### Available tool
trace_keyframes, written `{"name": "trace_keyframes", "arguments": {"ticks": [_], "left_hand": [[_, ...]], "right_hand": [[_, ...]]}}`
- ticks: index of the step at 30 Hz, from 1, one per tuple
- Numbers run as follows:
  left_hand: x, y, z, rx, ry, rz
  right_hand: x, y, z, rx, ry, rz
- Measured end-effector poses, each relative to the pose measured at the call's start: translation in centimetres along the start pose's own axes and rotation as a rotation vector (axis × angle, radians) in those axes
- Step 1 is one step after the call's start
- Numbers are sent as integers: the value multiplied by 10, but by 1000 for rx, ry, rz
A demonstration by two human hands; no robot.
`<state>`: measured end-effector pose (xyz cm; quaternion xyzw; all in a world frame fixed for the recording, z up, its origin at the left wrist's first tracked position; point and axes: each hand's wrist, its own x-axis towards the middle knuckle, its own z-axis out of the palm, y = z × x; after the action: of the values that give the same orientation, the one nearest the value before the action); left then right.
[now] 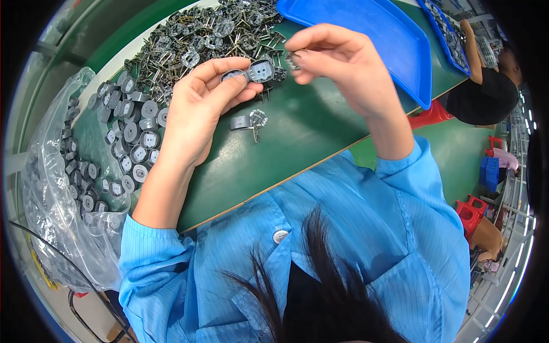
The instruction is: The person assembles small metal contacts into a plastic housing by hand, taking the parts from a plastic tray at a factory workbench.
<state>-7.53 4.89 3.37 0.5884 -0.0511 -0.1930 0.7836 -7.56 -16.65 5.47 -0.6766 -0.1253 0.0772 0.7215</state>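
My left hand is closed on grey plastic housings, small and rounded; one housing shows its open face with slots, and another sits under the thumb. To the right, my right hand pinches a small metal pin part between thumb and fingertips, slightly apart from the housing. Below my left hand, a loose grey housing lies on the green table beside a round metal pin part.
A large heap of metal pin parts covers the far table. Several grey housings lie left, some in a clear plastic bag. A blue tray stands far right. Beyond it, a person in black sits near red stools.
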Motion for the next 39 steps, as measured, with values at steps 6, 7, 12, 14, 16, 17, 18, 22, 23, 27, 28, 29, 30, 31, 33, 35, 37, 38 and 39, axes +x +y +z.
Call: {"name": "trace_keyframes", "arguments": {"ticks": [6,7,12,14,16,17,18,22,23,27,28,29,30,31,33,35,37,38,39], "left_hand": [[2,2,6,-13,-36,-4],[1,1,6,-19,-49,5],[-2,0,6,-24,-75,-36],[-1,1,5,-2,-94,-23],[-3,1,7,6,-99,-11],[-3,1,8,14,-105,-2],[-5,0,8,12,-104,-6],[-5,-1,8,47,-106,-13],[-6,-1,8,38,-103,-10],[-3,-2,10,18,-84,-8],[-3,-2,11,16,-56,-9],[-4,-1,10,24,-53,-7],[-5,-2,13,18,-64,-5],[-7,-1,15,26,-57,9],[-9,0,17,59,-31,60],[-8,-4,13,69,-19,109],[-4,-2,6,90,-11,142],[-4,-2,4,90,-8,150],[-2,0,4,77,22,126]], "right_hand": [[5,38,20,-216,158,-312],[2,40,22,-235,188,-224],[-1,45,24,-200,203,-304],[0,41,25,-80,199,-288],[-6,37,25,18,161,-162],[-7,36,25,-38,165,-181],[-11,34,25,-38,165,-176],[-16,20,15,-17,62,42],[-16,19,12,-37,17,96],[-17,14,14,-222,31,50],[-20,15,20,-354,85,-62],[-22,17,23,-470,115,-192],[-26,21,25,-588,145,-321],[-29,27,27,-653,208,-444],[-26,27,21,-773,230,-606],[-14,20,8,-914,237,-772],[21,3,-22,-899,357,-682],[44,-1,-41,-848,409,-423],[77,1,-68,-816,465,-238]]}}
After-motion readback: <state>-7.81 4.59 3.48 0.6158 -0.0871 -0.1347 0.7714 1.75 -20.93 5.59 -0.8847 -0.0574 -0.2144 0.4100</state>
